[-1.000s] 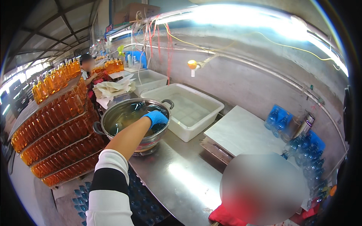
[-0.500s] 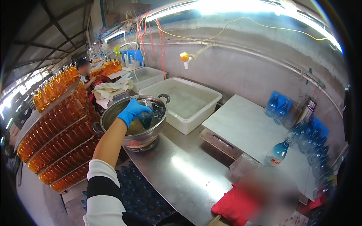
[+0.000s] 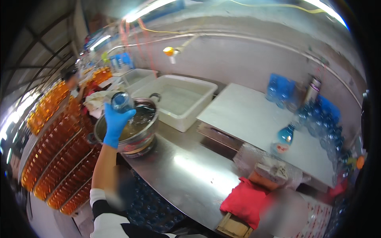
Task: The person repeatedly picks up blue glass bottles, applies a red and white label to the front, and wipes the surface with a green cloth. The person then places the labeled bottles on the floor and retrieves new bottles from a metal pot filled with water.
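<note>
The left hand (image 3: 116,123), gloved in blue, is clamped round a glass bottle (image 3: 122,102), now lifted above the metal pot (image 3: 137,141), where half a second ago both were down at its water; the right hand cannot be made out. The bottle sits between thumb and fingers, its round end facing the camera, with the forearm reaching up from the lower left.

I register red marking on the label (image 3: 281,148) of the blue bottle (image 3: 286,135), right side, and red print on the white sheet (image 3: 318,216), near right; both too blurred to read
</note>
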Motion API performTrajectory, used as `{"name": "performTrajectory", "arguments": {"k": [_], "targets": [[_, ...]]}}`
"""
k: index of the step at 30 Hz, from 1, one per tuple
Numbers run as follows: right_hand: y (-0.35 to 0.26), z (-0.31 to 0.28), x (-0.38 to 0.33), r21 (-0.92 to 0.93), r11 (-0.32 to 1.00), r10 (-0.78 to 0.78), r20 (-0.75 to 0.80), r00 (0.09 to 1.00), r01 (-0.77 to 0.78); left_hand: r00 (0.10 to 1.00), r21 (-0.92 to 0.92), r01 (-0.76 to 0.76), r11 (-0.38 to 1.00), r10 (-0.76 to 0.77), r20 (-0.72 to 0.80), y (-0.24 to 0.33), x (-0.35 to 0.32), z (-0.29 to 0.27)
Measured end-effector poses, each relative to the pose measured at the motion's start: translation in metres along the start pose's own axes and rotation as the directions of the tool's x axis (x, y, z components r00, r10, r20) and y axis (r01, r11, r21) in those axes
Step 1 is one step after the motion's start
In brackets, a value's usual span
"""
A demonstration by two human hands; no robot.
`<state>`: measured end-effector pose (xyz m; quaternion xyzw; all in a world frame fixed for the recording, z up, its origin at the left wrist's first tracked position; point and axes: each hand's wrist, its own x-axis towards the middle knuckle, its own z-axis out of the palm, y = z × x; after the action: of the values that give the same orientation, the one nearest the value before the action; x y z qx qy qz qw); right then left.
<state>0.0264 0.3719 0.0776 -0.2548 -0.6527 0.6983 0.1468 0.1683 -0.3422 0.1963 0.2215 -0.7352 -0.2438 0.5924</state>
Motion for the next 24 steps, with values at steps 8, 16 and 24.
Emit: {"name": "performTrajectory", "arguments": {"k": [8, 16, 24], "targets": [[0.030, 0.100, -0.014, -0.084, 0.989, -0.002, 0.818, 0.575, 0.121, 0.215, -0.496, -0.651, 0.575, 0.766, 0.606, 0.149, -0.157, 0.161], [0.067, 0.211, -0.040, -0.030, 0.936, -0.113, 0.918, 0.380, 0.351, 0.051, -0.789, -0.459, 0.407, 0.899, 0.434, 0.135, -0.274, 0.252], [0.085, 0.208, -0.055, -0.182, 0.791, -0.154, 0.865, 0.478, 0.584, 0.423, -0.258, 0.788, 0.559, -0.188, 0.886, 0.198, -0.313, 0.247]]}}
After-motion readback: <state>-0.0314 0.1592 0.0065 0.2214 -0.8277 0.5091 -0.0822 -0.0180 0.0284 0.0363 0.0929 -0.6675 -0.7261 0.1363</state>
